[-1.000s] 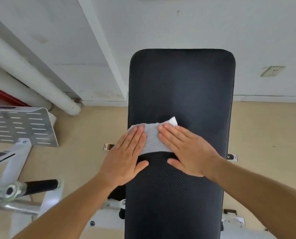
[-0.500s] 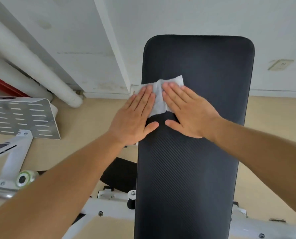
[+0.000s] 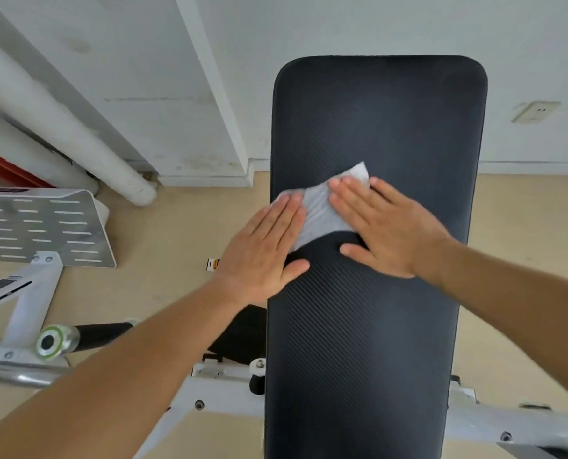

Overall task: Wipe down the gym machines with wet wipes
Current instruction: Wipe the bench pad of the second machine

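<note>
The wall [image 3: 342, 21] is white, with scuffs and stains near its base. A square pillar [image 3: 190, 94] projects from it left of centre. The floor [image 3: 176, 233] is beige and plain.

The pad [image 3: 375, 326] is black, with rounded far corners and a fine diagonal rib texture. It runs from the lower frame edge toward the wall. Its far half shows a dull sheen.

A white pipe [image 3: 60, 127] slants down the wall at left and ends just above the floor. A red strip [image 3: 1, 164] lies behind it. A white frame [image 3: 226, 395] with bolts carries the pad. A slotted plate [image 3: 44, 226] stands at left on a white arm. A black roller [image 3: 100, 332] with a metal end cap lies below it.

The left hand [image 3: 262, 253] lies flat, fingers straight and together, at the left edge of the pad. The right hand [image 3: 385, 226] lies flat the same way, nearer the centre of the pad. Neither hand grips anything; both press down with open palms.

The wipe [image 3: 322, 213] lies on the left half of the pad, about midway along it, under the fingers of both hands. One corner projects past the right fingertips. Both thumbs rest on bare pad.

An outlet [image 3: 535, 111] sits low on the wall at right. A small label [image 3: 213, 264] shows beside the left hand.
</note>
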The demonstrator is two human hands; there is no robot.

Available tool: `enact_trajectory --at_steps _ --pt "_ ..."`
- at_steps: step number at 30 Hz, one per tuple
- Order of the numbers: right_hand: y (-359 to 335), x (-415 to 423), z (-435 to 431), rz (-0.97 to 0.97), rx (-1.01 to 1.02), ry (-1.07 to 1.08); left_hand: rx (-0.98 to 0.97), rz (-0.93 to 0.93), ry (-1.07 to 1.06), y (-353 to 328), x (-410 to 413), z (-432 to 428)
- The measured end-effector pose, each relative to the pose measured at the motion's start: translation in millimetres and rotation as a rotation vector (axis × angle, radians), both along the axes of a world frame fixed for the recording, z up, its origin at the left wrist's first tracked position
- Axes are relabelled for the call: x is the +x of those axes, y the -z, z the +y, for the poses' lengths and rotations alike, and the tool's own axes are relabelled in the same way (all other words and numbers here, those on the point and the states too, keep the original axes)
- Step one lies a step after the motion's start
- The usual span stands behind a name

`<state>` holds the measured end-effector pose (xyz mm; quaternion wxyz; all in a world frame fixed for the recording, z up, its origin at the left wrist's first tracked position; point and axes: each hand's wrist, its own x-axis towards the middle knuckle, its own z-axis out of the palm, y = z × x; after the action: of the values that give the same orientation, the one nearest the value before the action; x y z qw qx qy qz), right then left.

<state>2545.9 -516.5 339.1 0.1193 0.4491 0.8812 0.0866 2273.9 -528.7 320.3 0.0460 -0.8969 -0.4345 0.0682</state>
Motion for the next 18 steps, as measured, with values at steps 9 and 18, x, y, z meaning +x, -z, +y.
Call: enact_trajectory --at_steps 9,18 --pt "53 37 -129 0.098 -0.158 -0.065 -0.200 0.044 0.152 33 24 -111" --pt "16 97 -40 0.075 0.029 0.117 0.039 -0.002 0.036 -6 104 -1"
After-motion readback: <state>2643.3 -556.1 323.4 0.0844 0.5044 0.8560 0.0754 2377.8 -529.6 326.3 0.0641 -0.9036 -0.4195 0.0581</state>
